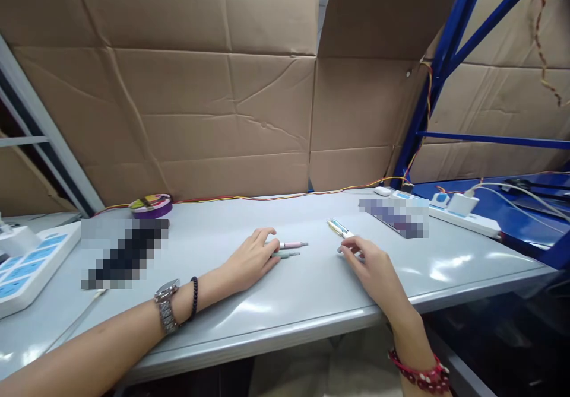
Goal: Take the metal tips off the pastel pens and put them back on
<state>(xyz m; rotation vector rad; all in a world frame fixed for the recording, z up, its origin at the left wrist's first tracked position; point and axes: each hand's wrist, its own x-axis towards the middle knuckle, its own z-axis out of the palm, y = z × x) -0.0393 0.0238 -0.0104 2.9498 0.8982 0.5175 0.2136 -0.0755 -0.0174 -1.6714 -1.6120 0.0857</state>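
Observation:
On the light grey table, my left hand [252,259] rests palm down over the rear ends of two slim pens. A pink pen [293,244] sticks out between the thumb and forefinger, pointing right; a pale green pen [288,254] comes out beside the thumb. The fingers bend around these ends, which are hidden. My right hand [371,263] has its thumb and forefinger tips pressed together near the tabletop; anything between them is too small to make out. Just beyond those fingertips lie pens with white, blue and yellow barrels [339,228], their near ends partly covered by the hand.
A purple tape roll [152,206] sits at the back left, near a blurred dark item [129,254]. White power strips stand at the left [38,263] and right [467,219]. A blurred flat item [394,218] lies right of the pens. Cardboard sheets [191,88] wall the back.

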